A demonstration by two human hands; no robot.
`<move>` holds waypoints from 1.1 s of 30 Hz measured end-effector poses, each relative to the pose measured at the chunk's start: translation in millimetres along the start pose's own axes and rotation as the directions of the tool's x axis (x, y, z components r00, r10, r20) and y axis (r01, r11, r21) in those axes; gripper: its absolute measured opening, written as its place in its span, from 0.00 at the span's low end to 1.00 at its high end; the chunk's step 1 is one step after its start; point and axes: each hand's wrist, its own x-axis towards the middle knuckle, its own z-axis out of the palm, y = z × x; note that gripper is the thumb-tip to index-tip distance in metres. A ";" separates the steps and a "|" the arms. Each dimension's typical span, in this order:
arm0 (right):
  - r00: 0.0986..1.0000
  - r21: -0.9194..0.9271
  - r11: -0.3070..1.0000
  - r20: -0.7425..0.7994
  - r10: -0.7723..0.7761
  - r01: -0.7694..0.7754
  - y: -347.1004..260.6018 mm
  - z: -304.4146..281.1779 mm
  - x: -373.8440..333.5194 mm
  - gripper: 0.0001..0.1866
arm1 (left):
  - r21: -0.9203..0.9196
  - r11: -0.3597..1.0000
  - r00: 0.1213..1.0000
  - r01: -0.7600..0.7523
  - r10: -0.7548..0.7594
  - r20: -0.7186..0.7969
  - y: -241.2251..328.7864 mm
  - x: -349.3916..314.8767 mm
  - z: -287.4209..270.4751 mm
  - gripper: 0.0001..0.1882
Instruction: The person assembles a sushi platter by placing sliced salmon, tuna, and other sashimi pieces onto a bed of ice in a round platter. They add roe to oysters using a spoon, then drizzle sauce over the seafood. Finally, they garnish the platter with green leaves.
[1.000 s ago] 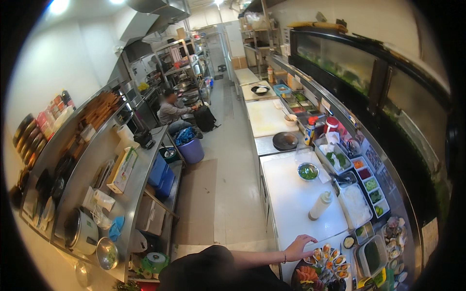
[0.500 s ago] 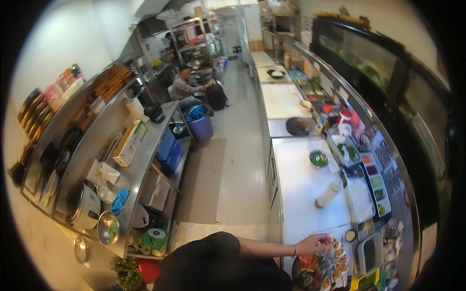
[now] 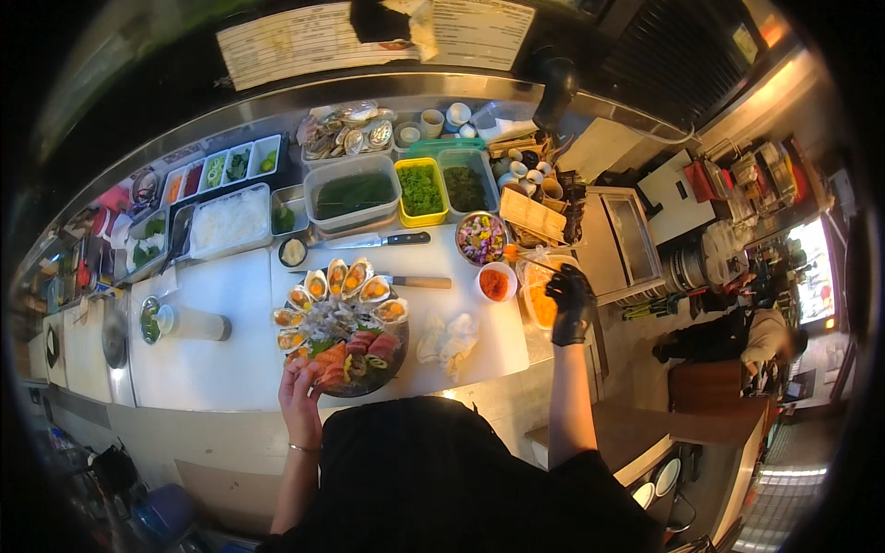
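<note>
A round platter holds oysters on the half shell with orange topping, salmon slices, darker red fish slices and a pale shredded mound. At its near left rim, my bare left hand has its fingers bent and closed on the edge, close to the salmon. My black-gloved right hand is closed round a thin spoon-like utensil, whose far end carries an orange blob. That end is above a small white cup of orange-red roe. Beneath the gloved hand stands a tub of orange food.
Two knives lie beyond the platter on the white board. A crumpled white cloth is right of it, a squeeze bottle left. Tubs of greens and a bowl of petals line the back. Another person is far right.
My view has swung from the aisle to face the counter. The left hand has gone from over the oysters to the platter's near rim. The gloved right hand has come into view.
</note>
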 end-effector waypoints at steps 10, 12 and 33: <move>0.980 -0.183 0.964 -0.089 0.178 -0.191 82.6 -37.9 -36.9 0.21 | 0.113 0.989 0.915 -0.091 0.038 0.403 9.2 40.6 50.3 0.12; 0.979 -0.260 0.945 -0.024 0.201 -0.201 94.0 -32.4 -38.8 0.24 | 0.095 0.984 0.916 -0.150 0.102 0.389 13.3 41.9 49.3 0.12; 0.985 -0.480 0.875 -0.171 -0.030 -0.057 40.0 -29.7 -92.4 0.24 | 0.884 -0.388 0.803 -0.261 0.420 0.422 281.0 395.2 -194.5 0.07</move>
